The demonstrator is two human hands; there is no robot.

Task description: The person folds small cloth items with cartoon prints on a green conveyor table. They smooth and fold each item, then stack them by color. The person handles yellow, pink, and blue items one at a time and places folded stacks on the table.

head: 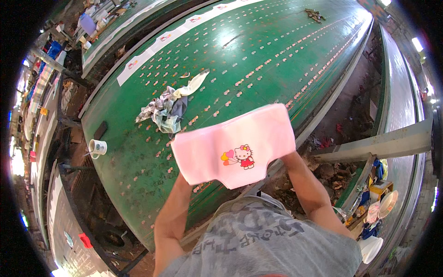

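Observation:
A pink fabric panel [200, 152], or a thin stack of them, is held up over the near part of a long green table [138, 166]. On its face is a printed cartoon cat [244, 157] in a red dress with balloons. My left hand [186, 180] supports the panel's lower left side, and my right hand [289, 158] its lower right corner. The fabric hides the fingers of both hands. Beyond the panel, a crumpled grey and white cloth [169, 107] lies on the green surface.
A white mug [98, 147] and a dark block [100, 130] stand at the table's left edge. White printed pieces [148, 52] line the far edge. Rows of small print marks dot the tabletop. To the right, a metal beam [373, 142] juts near a cluttered shelf [367, 197].

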